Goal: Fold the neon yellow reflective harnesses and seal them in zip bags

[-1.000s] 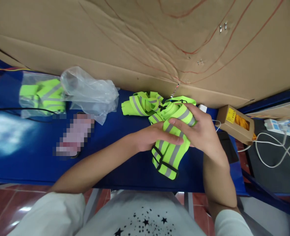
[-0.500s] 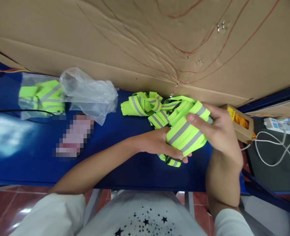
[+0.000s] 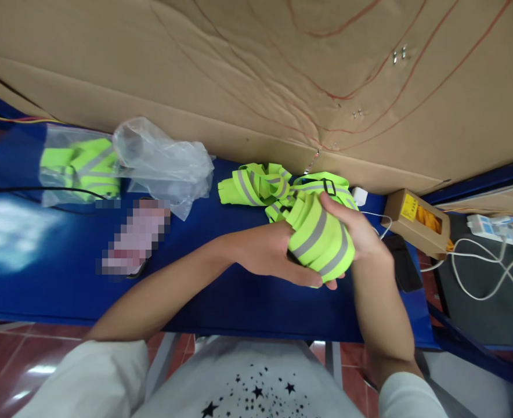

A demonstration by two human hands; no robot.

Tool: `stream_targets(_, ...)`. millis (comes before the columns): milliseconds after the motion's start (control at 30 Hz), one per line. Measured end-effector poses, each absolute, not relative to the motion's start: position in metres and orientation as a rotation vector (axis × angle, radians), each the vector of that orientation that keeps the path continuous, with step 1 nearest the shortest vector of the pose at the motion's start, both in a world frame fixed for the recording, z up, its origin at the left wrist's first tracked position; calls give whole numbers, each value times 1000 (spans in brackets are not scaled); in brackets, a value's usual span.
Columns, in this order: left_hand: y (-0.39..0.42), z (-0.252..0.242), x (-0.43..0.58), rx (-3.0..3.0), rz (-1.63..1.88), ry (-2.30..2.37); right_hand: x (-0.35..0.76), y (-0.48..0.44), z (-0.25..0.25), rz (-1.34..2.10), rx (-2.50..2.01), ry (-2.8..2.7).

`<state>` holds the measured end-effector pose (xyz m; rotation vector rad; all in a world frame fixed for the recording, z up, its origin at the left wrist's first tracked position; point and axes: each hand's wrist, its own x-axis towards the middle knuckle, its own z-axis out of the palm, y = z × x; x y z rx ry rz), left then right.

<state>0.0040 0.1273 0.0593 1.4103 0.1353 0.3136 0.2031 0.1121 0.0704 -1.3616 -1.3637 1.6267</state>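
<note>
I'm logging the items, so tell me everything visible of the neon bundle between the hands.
The bundle is bright yellow-green with grey stripes, apparently fabric strap wound into a rounded, layered roll. It is tilted, held over the blue table, in front of more neon straps. The left hand grips its left side and lower edge; the right hand curves around its right side. Whether it joins the straps behind is hidden.

a white top (image 3: 248, 357) is worn, printed in front with black stars (image 3: 257, 392) of mixed sizes. the left sleeve (image 3: 91, 374) and right sleeve (image 3: 408, 396) are plain white and short. the left hand (image 3: 271, 255) and right hand (image 3: 363, 235) are bare.
</note>
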Motion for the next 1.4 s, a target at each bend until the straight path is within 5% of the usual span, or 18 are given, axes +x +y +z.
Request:
stream_targets(300, 135, 58, 6, 1387, 295, 157, 207, 106, 84, 793, -1342, -1711)
stream_targets(533, 130, 60, 7, 1390, 395, 214, 210, 92, 99, 956, -1213, -2145)
stream_targets(1167, 133, 48, 11, 957, 265, 328, 210, 88, 103, 795, -1409, -1751)
stream_targets(1400, 134, 62, 4, 1314, 199, 164, 221, 88, 100, 1304, -1190, -1301)
